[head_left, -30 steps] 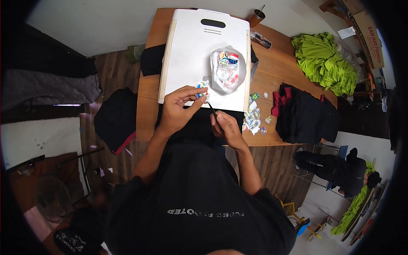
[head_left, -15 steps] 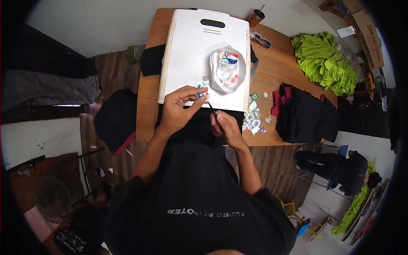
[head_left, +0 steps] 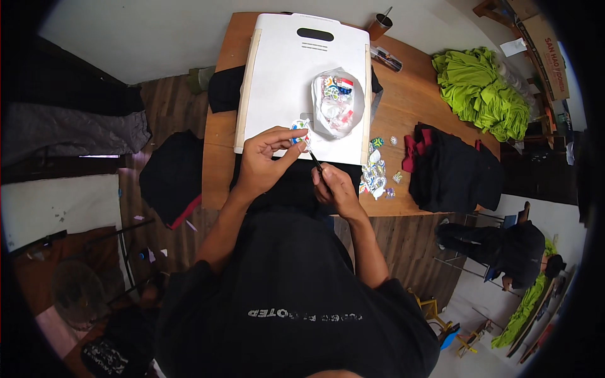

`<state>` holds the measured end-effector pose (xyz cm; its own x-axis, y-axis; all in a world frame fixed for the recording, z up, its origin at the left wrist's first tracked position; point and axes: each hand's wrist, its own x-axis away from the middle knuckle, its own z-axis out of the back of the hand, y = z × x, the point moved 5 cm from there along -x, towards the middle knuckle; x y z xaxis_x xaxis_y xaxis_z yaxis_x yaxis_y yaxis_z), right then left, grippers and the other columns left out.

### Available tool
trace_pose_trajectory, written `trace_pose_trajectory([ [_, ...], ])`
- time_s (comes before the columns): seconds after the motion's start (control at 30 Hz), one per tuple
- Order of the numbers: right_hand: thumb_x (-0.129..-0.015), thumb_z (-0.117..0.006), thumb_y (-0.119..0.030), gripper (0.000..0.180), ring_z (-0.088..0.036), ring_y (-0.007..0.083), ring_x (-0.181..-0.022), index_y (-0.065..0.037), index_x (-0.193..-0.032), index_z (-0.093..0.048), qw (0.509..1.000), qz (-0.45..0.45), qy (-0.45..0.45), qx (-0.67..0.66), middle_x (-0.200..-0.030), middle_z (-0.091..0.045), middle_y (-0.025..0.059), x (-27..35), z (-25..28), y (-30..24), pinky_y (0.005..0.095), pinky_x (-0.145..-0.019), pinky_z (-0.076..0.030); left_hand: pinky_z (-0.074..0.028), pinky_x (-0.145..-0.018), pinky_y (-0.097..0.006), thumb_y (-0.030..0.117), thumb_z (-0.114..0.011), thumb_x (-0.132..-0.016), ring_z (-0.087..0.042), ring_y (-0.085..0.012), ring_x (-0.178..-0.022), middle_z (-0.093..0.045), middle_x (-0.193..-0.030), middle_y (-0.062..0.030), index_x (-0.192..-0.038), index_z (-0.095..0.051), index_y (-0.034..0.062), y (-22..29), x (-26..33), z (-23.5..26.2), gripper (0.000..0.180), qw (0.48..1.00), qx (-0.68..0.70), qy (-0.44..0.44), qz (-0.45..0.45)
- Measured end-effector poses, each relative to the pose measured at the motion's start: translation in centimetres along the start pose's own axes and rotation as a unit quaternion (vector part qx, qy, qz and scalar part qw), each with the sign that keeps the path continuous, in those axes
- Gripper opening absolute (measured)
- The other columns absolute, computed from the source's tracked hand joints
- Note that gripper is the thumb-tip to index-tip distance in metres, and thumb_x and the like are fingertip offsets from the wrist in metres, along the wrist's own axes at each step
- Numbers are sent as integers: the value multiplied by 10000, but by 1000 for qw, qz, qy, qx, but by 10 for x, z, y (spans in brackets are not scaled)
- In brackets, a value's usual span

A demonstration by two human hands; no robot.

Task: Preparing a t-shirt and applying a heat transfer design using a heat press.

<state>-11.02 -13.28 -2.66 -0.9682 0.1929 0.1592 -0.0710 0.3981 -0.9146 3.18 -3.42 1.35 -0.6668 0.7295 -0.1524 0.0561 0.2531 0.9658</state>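
Note:
Over the near edge of a white board point(head_left: 274, 82), my left hand point(head_left: 263, 162) pinches a small white patch with blue, green and red markings point(head_left: 299, 130) between thumb and fingers. My right hand point(head_left: 339, 189) is closed round a thin dark tool point(head_left: 316, 162), whose kind I cannot make out. The tool's tip meets the patch's lower edge. A white plastic bag point(head_left: 361, 104) stands open on the board, holding several colourful pieces. Loose patches and white scraps point(head_left: 375, 176) lie to the right of the board, on the wooden table point(head_left: 413, 94).
A bundle of lime-green cloth point(head_left: 482, 94) lies at the far right of the table, with folded black garments point(head_left: 450, 170) nearer. A brown cup point(head_left: 379, 26) stands at the back beside a clear container point(head_left: 386, 58). Another person point(head_left: 520, 252) works at the lower right.
The patch and the tool's tip have shifted very slightly, while both my hands keep nearly the same place. The other person at the lower right has moved their arms.

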Motion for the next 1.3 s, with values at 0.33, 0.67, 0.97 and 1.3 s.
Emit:
trace_pose_trajectory([
  [0.33, -1086, -404, -380, 379, -274, 44, -467, -54, -938, -529, 1000, -2, -6, -3, -563, -335, -63, 1, -1, -1, 230, -456, -231, -543, -884, -247, -65, -688, -895, -672, -120, -929, -683, -1029, -113, -1167, -694, -49, 1, 0, -1, 273, 1000, -6, -2, 2],
  [0.67, -1083, -411, -384, 382, -291, 47, -481, -55, -927, -526, 1000, -1, 1, 11, -579, -347, -57, 2, 1, 1, 229, -463, -238, -541, -869, -242, -59, -689, -898, -659, -107, -906, -679, -1024, -108, -1166, -696, -48, 1, 1, -1, 268, 1000, -6, 0, 11],
  [0.97, -1084, -414, -383, 379, -290, 44, -485, -60, -919, -523, 1000, -2, -6, 11, -584, -341, -60, 2, 1, 2, 227, -464, -236, -540, -867, -242, -57, -691, -897, -658, -109, -906, -679, -1016, -109, -1155, -702, -47, 1, 1, 0, 258, 1000, -12, 1, 12],
  [1.3, -1083, -418, -391, 384, -284, 44, -479, -61, -918, -526, 1000, 0, -2, 10, -578, -339, -59, 1, 1, 3, 229, -462, -234, -539, -868, -241, -55, -696, -893, -659, -110, -908, -681, -1021, -111, -1152, -703, -49, 2, 1, 0, 259, 1000, -12, -1, 9],
])
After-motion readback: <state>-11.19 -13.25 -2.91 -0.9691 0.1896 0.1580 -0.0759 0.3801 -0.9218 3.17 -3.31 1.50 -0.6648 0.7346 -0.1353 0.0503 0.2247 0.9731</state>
